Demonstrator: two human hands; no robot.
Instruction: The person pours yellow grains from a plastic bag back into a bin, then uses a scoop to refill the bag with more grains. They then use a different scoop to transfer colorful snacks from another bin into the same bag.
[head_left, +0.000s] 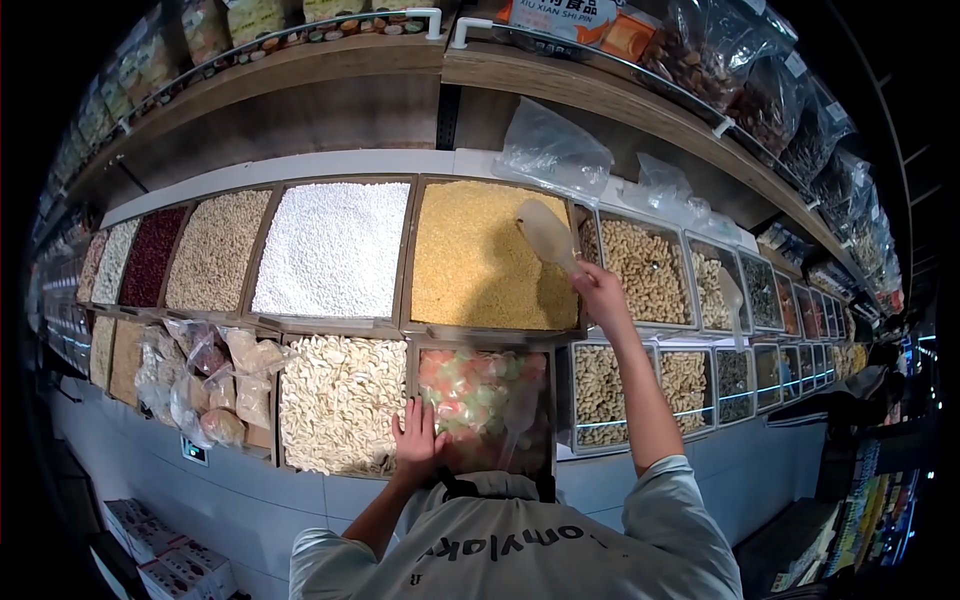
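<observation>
My right hand [602, 295] is closed round the handle of a translucent plastic scoop [545, 230]. The scoop's bowl overlaps the upper right part of a wooden bin of yellow grain [455, 250], and a shadow falls across that grain. Lower down, my left hand [418, 440] lies with its fingers stretched out at the divider between two bins. To its left are pale, flat dried pieces [335, 400]; to its right are red and green wrapped pieces [465, 385], with a second clear scoop [520, 415] lying on them.
Left of the yellow grain are bins of white grains [335, 245], tan grains [215, 250] and dark red beans [150, 255]. Bagged goods [225, 375] sit at lower left. Clear boxes of nuts [640, 265] run off rightward. A plastic bag [552, 150] lies below the wooden shelf [580, 75].
</observation>
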